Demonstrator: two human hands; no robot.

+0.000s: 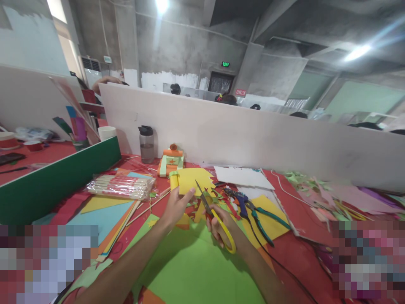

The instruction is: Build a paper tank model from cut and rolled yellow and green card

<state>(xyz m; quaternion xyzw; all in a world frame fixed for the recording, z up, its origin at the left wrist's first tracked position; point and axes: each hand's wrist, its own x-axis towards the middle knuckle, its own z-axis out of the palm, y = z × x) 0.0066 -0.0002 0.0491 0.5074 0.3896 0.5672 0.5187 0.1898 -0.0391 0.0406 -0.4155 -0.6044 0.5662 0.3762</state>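
My left hand (177, 207) grips a yellow paper sheet (193, 179) by its lower left part, where the edge curls into a roll. The sheet's right side is cut jagged. In my right hand (220, 226) is a pair of scissors (207, 204) with yellow handles, fingers through the loops. Its blades point up and left, over the sheet's right edge; whether paper lies between them I cannot tell. Beneath both hands lies a large green paper sheet (202, 266), with yellow, green and orange scraps around the scissors.
Right of my hands are teal-handled pliers (265, 219) and a blue glue gun (242, 202) with a cord. Behind stand a paper model (171, 160) and a water bottle (147, 145). Wrapped sticks (120, 186) lie left, beside a green divider (63, 181). A white partition (253, 139) closes the back.
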